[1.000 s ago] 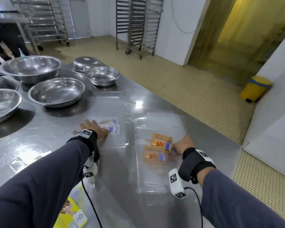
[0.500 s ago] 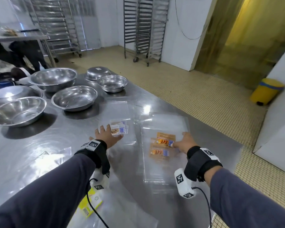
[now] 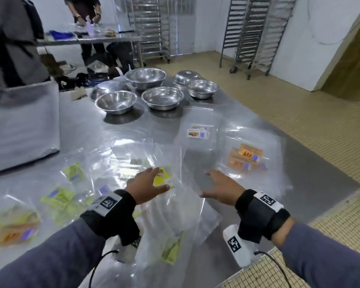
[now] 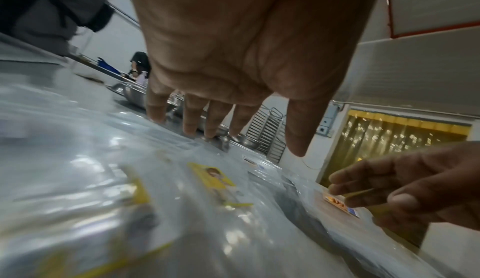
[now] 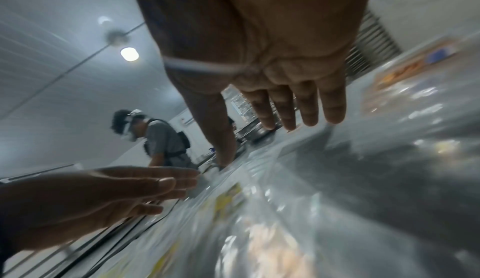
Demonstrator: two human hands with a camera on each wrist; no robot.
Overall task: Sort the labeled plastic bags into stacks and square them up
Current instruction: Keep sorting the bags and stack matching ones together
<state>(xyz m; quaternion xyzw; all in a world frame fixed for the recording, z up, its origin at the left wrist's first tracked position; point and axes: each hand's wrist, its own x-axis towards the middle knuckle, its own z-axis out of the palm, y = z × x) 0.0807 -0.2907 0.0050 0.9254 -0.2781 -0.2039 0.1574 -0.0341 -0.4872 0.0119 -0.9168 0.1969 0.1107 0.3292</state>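
Clear plastic bags lie across the steel table (image 3: 312,179). A stack with white labels (image 3: 197,133) sits at the far middle, and a stack with orange labels (image 3: 245,156) lies to its right. A loose pile with yellow labels (image 3: 58,196) spreads at the left. My left hand (image 3: 148,183) hovers with straight fingers over a bag with a yellow label (image 3: 161,178) (image 4: 211,177). My right hand (image 3: 220,188) is spread flat beside it, just short of the orange-label stack (image 4: 340,203). Neither hand holds anything, and both hover just over the plastic.
Several steel bowls (image 3: 162,97) stand at the far side of the table. A grey covered block (image 3: 23,125) rises at the left. People stand beyond it by another table (image 3: 87,39). Metal racks (image 3: 252,34) line the wall. The table's right edge drops to tiled floor.
Both hands have left the white-label and orange-label stacks and drawn back toward me, over the loose yellow-label pile. My view has swung left.
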